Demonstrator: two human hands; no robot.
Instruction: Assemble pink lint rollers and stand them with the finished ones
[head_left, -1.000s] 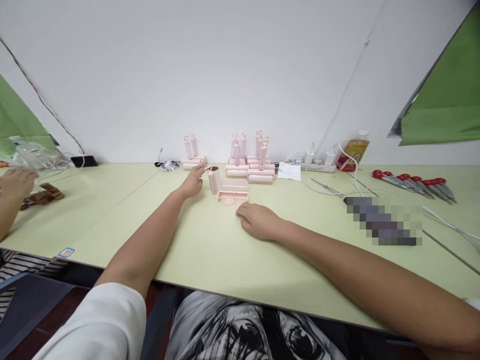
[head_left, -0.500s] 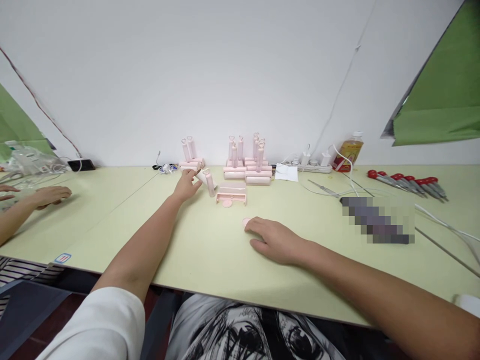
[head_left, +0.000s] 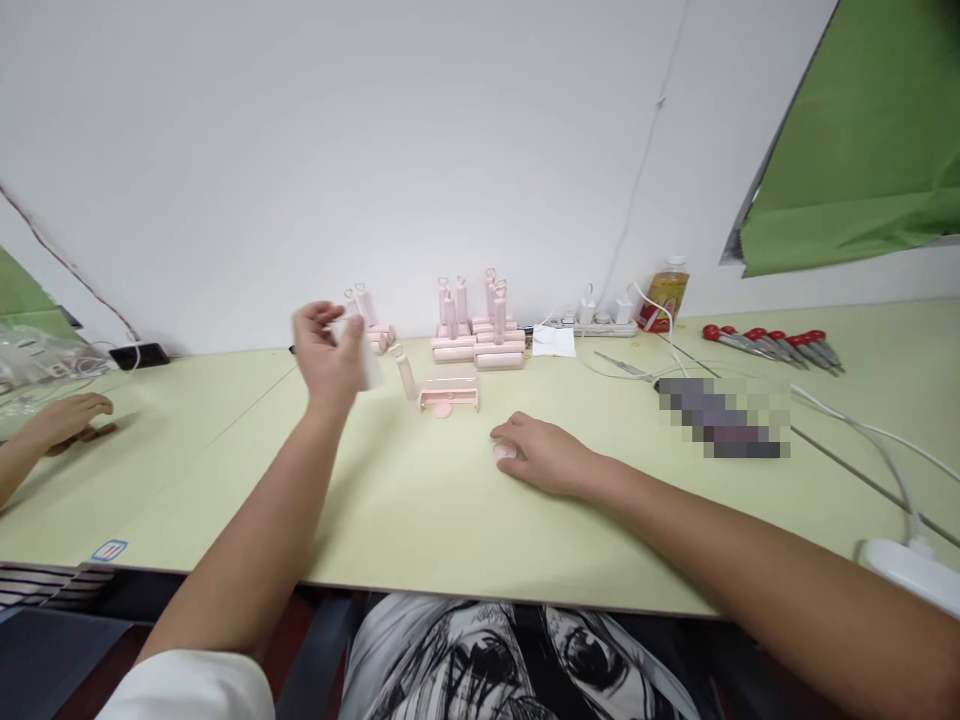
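Note:
My left hand [head_left: 328, 365] is raised above the table, closed around a white sticky-paper roll [head_left: 370, 366] that is partly blurred. Just right of it stands a pale pink handle [head_left: 406, 376] with a loop at its top. An opened pink roller case [head_left: 450, 402] with a clear cover lies in front of the stacks, a pink round piece [head_left: 442, 410] at its front edge. My right hand [head_left: 555, 457] rests on the table, its fingers closed on a small pale pink disc [head_left: 505, 452].
Finished-looking pink lint rollers [head_left: 454, 352] stand stacked by the wall. To the right are white paper [head_left: 553, 341], a power strip [head_left: 607, 328], a drink bottle [head_left: 666, 293], red-handled tools [head_left: 772, 345] and cables. At the far left is another person's hand [head_left: 71, 420].
My left hand has lifted the white roll off the table and moved left with it. My right hand has drawn the pink disc in under its fingers. The view has shifted slightly.

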